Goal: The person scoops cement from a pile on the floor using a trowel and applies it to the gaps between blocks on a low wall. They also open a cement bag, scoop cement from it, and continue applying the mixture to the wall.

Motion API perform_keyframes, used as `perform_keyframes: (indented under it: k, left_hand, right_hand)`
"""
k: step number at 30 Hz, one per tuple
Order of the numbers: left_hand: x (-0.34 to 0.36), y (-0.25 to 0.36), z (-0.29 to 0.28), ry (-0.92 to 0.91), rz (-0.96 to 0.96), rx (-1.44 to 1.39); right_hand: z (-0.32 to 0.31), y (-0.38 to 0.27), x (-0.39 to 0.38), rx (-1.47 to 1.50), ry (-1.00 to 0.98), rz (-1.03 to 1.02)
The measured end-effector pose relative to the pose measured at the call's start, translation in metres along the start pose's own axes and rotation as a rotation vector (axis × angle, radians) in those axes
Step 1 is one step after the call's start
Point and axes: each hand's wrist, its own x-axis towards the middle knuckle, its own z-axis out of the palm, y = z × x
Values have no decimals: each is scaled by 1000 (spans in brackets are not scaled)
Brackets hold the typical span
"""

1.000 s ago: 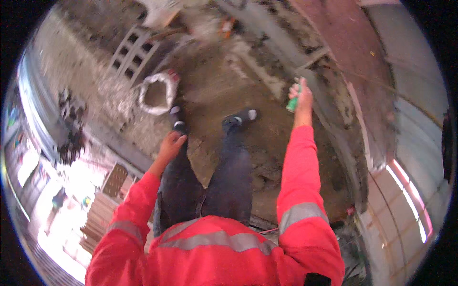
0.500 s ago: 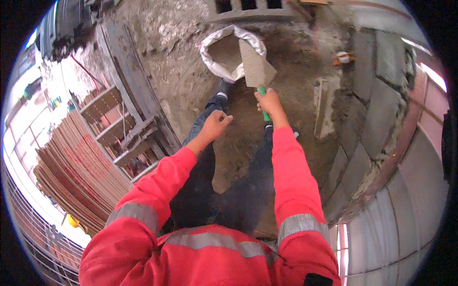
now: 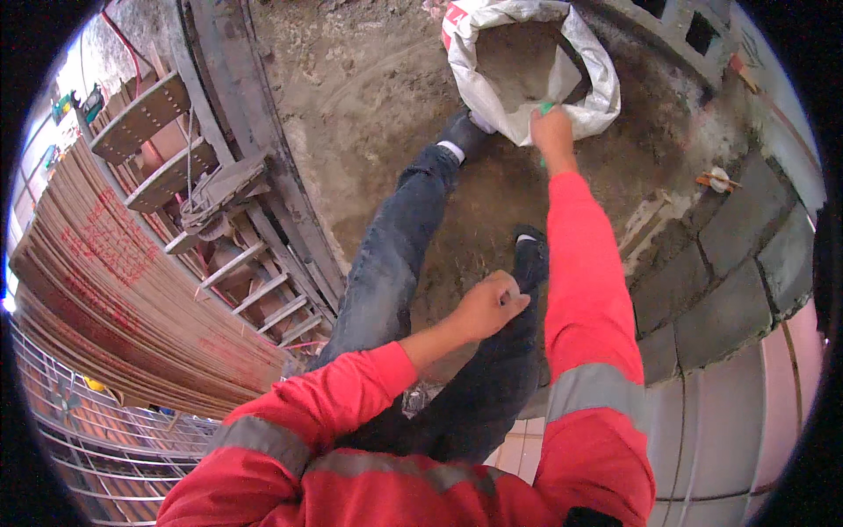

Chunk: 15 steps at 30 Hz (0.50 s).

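My right hand [image 3: 553, 139] is closed around the green handle of a trowel [image 3: 562, 77]. The trowel's grey blade reaches down into an open white woven sack [image 3: 602, 79] with a rolled rim. Grey-brown powdery material, like sand or dry mortar, lies inside the sack; part of the blade cannot be told from it. Near my right leg, well apart from the sack, my left hand [image 3: 490, 306] hangs with its fingers curled in and nothing visible in them. My left shoe [image 3: 465, 133] stands close against the sack's near side.
Grey wall blocks [image 3: 729, 303] run along the right. A small orange-and-white object [image 3: 720, 181] sits beside them. Leftward are a metal ladder [image 3: 255, 279] and stacked brown boards [image 3: 114, 272]. A hollow concrete block [image 3: 672, 39] lies beyond the sack. The floor [image 3: 342, 97] is rough and dusty.
The trowel's blade has gone from above the sack's right rim down into the sack. My left hand has drawn back toward my body. The whole view has shifted.
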Motion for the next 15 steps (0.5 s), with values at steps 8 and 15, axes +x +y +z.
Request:
perform_keyframes:
  k: [8, 15]
  left_hand:
    - [0, 6, -5, -21, 59, -95]
    - [2, 6, 1, -27, 148, -37]
  right_hand:
    - [56, -10, -1, 556, -192, 137]
    - [51, -28, -1, 586, -278, 126]
